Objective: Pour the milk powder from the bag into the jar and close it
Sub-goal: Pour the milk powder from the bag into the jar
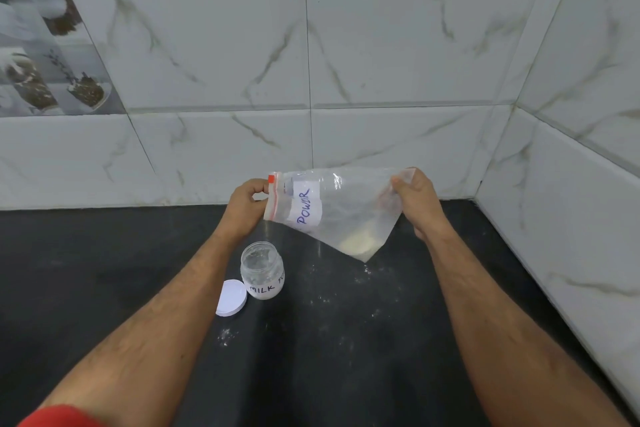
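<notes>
Hanging between left hand (246, 199), pinched at zip edge, and right hand (415, 199), gripping far corner: bag (341, 215), above table (346, 340). Below left hand, open jar (262, 270); lid (231, 297) touching it, seemingly.

A clear zip bag (341, 211) with a red seal strip (label reading "POWDR") hangs tilted in the air, pale powder (358, 241) pooled in its lowest corner. Below its mouth stands an open jar (262, 270) labelled "MILK"; its white lid (231, 298) leans just left.
</notes>
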### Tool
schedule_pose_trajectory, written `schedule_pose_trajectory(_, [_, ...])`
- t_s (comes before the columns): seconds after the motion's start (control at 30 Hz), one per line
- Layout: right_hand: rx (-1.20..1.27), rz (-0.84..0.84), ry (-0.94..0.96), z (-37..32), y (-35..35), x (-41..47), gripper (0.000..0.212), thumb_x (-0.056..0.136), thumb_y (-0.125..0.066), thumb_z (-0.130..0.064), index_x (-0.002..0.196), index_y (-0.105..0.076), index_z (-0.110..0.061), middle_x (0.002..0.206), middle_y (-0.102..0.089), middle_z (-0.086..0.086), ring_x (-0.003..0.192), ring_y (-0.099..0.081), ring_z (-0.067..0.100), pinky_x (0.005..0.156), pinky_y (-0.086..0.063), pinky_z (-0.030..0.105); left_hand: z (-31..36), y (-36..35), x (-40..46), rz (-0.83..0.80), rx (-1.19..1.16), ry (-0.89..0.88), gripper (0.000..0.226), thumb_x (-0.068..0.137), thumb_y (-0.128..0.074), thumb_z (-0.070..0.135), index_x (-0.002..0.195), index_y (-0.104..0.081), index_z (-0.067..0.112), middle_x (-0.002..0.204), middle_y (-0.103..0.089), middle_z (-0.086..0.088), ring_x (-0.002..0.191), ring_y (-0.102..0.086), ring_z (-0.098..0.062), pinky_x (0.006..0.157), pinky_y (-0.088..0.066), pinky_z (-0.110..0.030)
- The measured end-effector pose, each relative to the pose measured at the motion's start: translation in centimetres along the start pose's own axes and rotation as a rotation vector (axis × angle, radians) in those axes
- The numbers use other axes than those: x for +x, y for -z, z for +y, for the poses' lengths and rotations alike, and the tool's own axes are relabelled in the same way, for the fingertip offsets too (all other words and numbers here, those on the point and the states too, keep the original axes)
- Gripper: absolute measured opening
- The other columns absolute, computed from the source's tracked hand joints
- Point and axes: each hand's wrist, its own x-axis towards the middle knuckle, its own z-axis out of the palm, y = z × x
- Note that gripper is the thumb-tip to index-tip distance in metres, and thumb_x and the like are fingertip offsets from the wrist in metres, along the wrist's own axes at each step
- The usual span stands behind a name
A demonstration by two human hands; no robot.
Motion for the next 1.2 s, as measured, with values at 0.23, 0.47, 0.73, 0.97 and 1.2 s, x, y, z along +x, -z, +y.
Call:
schedule_pose_trajectory(0.23, [0.037,0.008,-0.055,0.9,0.4,0.2,0.016,0.097,-0.051,-0.014,0.097,-0.067,-0.016,0.096,-0.076,0.004,0.091,-0.073,0.021,0.081,-0.060,0.040,1.4,-0.4,0.0,-0.042,0.038,-0.022,0.010,0.084,-0.069,0.002,0.093,-0.069,0.000,0.102,-0.072,-0.012,0.080,-0.062,-0.024,0.078,-0.053,-0.040])
schedule_pose_trajectory(0.47, [0.128,0.149,-0.327,4.3,1.2,0.9,0.024,0.093,-0.059,-0.019,0.114,-0.061,-0.009,0.114,-0.070,0.013,0.102,-0.069,0.029,0.085,-0.057,0.041,6.8,-2.6,0.2,-0.183,0.144,-0.147,0.026,0.075,-0.066,0.033,0.070,-0.061,0.008,0.067,-0.057,0.008,0.063,-0.048,-0.005,0.066,-0.040,-0.024])
schedule_pose_trajectory(0.73, [0.159,0.176,-0.369,6.6,-0.3,-2.2,0.024,0.098,-0.059,-0.030,0.113,-0.062,-0.011,0.105,-0.073,0.009,0.091,-0.072,0.023,0.084,-0.058,0.042,11.9,-8.4,1.8,-0.268,0.633,-0.167,0.026,0.078,-0.064,0.031,0.060,-0.048,0.022,0.060,-0.053,0.006,0.063,-0.051,-0.017,0.055,-0.036,-0.027])
schedule_pose_trajectory(0.97, [0.589,-0.065,-0.478,8.9,-2.5,-7.4,0.059,0.086,-0.048,-0.070,0.057,-0.047,-0.019,0.057,-0.049,0.005,0.051,-0.051,0.020,0.053,-0.041,0.030,13.8,-9.6,2.3,-0.163,0.688,-0.167,0.022,0.077,-0.063,0.035,0.065,-0.048,0.024,0.064,-0.053,0.007,0.063,-0.050,-0.014,0.053,-0.032,-0.026])
schedule_pose_trajectory(1.2, [0.854,-0.128,-0.712,9.8,-6.1,-7.1,0.112,0.070,-0.028,-0.094,0.129,-0.053,-0.002,0.114,-0.071,0.024,0.102,-0.072,0.039,0.085,-0.058,0.048,16.3,-11.7,2.4,-0.189,0.533,-0.206,0.028,0.080,-0.067,0.030,0.062,-0.048,0.023,0.060,-0.049,0.007,0.059,-0.047,-0.010,0.053,-0.034,-0.023])
